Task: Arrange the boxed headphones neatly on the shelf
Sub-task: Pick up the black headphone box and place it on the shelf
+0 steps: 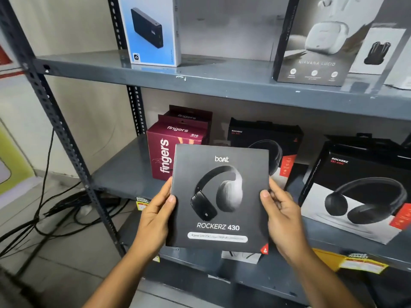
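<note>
Hands, left (155,210) and right (282,210), grip Rockerz 430 box (220,196) side edges before shelf (124,174).

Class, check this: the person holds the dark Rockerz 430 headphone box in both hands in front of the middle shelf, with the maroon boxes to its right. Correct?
Not quite. In the head view the maroon boxes stand to the left of the headphone box, not the right. Left hand and right hand do hold it before the middle shelf.
</note>
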